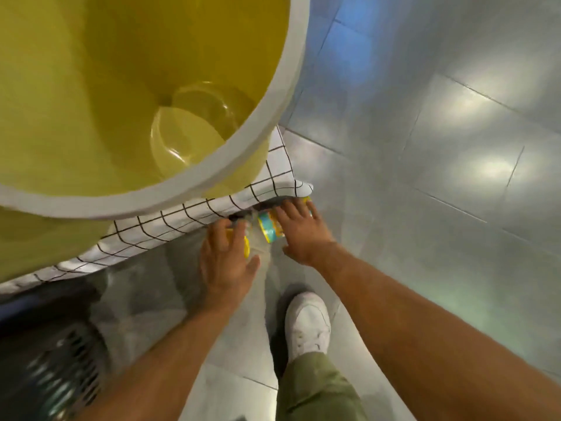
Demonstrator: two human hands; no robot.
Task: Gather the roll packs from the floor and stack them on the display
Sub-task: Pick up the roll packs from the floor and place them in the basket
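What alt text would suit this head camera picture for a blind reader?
A person's left hand and right hand reach onto yellow-and-blue roll packs on a grey tiled floor, beside a checked cloth under a big yellow tub. A white shoe shows below.
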